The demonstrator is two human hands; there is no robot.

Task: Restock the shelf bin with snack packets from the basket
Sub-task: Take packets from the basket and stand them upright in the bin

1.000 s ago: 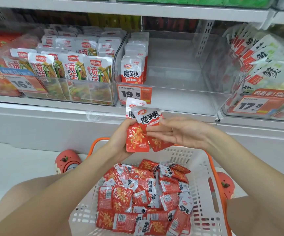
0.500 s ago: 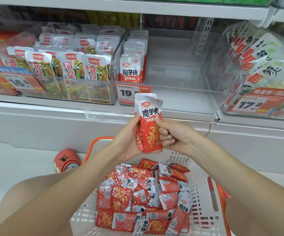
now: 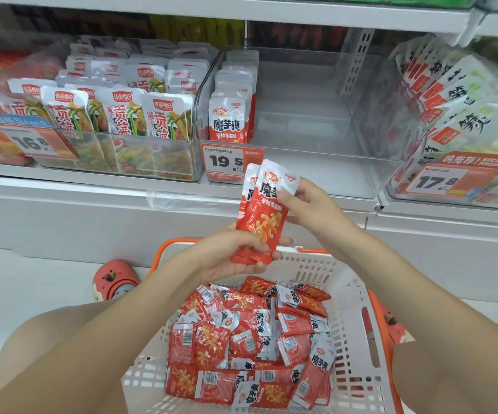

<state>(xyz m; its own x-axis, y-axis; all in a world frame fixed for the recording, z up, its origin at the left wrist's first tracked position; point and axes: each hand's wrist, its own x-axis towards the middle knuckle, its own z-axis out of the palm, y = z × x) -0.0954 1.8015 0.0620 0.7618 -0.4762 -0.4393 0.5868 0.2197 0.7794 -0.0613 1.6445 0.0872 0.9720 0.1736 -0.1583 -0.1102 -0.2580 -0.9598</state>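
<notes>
Two snack packets (image 3: 261,210) upright, stacked: left hand (image 3: 229,258) fingers curl round bottom, right hand (image 3: 310,204) fingers pinch top. Advice: square edges, then stand them beside row (image 3: 235,106) in shelf bin (image 3: 316,162).

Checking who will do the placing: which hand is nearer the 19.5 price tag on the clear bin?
Right. The right hand pinches the top of the held snack packets just below and right of the price tag; the left hand grips their bottom end, lower down.

Price tags (image 3: 232,162) "19.5", "16.8" (image 3: 34,142), "17.8" (image 3: 436,182), held packet (image 3: 267,209) "魔芋爽"
</notes>
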